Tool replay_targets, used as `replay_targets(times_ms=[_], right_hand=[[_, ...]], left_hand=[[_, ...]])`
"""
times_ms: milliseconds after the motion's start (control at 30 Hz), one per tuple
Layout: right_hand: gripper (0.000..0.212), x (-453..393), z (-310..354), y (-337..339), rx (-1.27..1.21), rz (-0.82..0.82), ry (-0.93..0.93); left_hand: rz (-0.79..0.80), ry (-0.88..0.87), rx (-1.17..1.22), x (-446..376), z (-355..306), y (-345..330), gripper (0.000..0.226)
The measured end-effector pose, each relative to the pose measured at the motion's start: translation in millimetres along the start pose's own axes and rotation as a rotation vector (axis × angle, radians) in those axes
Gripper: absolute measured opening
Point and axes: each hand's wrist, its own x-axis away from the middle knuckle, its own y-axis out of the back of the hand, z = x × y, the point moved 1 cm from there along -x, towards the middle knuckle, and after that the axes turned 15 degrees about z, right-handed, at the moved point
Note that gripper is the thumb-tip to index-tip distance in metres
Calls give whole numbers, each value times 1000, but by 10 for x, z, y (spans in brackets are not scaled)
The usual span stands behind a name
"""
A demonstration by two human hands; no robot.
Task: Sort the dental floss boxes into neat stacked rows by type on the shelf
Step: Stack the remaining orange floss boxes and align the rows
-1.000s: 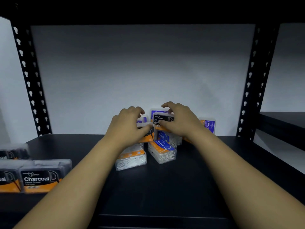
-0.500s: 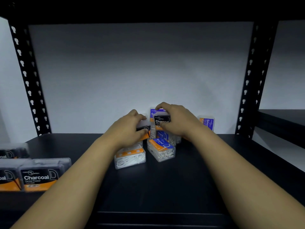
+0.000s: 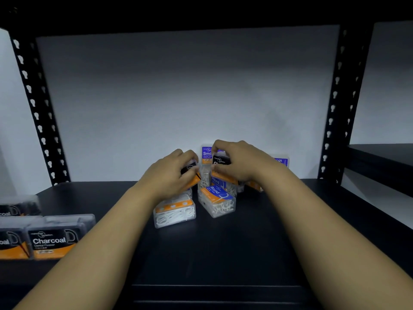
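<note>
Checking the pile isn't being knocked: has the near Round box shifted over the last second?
No. The Round box keeps its place beside the clear box.

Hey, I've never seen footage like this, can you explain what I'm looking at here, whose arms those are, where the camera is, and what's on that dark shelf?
This is one picture from a camera worn on a person's head, looking forward and down, so the two bare arms are the wearer's own. No robot is involved. They reach onto a black metal shelf holding a jumbled pile of small clear plastic dental floss boxes. The left hand grips a black-and-orange labelled box. The right hand holds another black-labelled box. In front lie a clear box with a blue "Round" label and a clear box of white floss picks. At the left stand black "Charcoal" boxes, already in a row.
</note>
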Motion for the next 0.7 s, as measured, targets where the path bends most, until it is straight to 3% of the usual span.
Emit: replay_targets(times_ms=[333, 700], right_hand=[[54, 41, 52, 35, -21, 26, 19], [41, 101, 377, 167, -207, 1, 187]], left_hand=[[-27, 4, -37, 70, -82, 213, 29], [8, -26, 97, 493, 41, 861, 39]])
